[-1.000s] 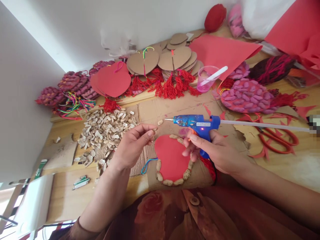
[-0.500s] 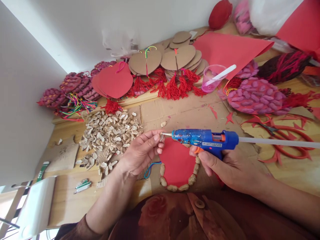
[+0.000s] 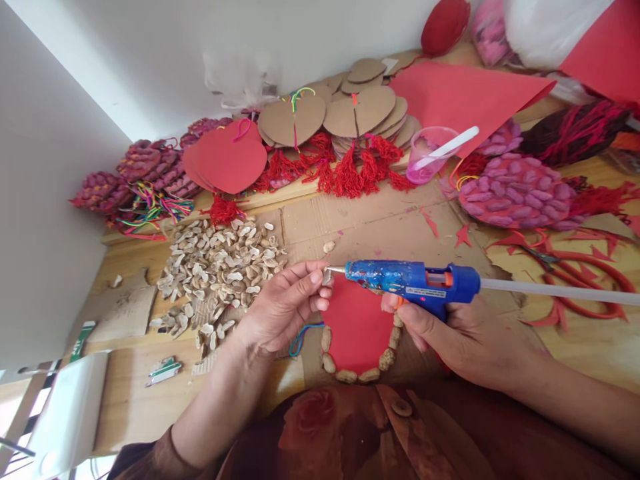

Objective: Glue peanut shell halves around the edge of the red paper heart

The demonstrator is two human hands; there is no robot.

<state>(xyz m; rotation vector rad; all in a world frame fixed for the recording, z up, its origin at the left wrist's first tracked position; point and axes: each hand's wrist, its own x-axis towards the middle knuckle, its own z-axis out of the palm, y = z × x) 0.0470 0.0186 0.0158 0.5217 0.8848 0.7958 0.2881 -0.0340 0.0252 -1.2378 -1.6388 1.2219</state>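
Observation:
My left hand [image 3: 290, 300] pinches a peanut shell [image 3: 327, 276] between thumb and fingers, its hollow side partly in view. Wrapped round the handle of a blue glue gun [image 3: 410, 280] is my right hand [image 3: 450, 337], a finger at the orange trigger. The metal nozzle meets the shell, and a long clear glue stick [image 3: 550, 289] juts from the gun's back. Below both hands lies a red paper shape [image 3: 357, 333] with peanut shells glued along its lower edge; its upper part is hidden behind the gun. A blue cord [image 3: 300, 339] loops out at its left.
A heap of peanut shells [image 3: 220, 267] spreads at the left. Orange-handled scissors [image 3: 590, 283] lie among red paper scraps at the right. Cardboard discs [image 3: 293, 120], red tassels [image 3: 350, 173], a plastic cup [image 3: 430, 157] and a pink shell-covered piece [image 3: 517, 190] line the back.
Hardly anything differs: the view has shifted slightly, and both hands keep the shell and glue gun nozzle together.

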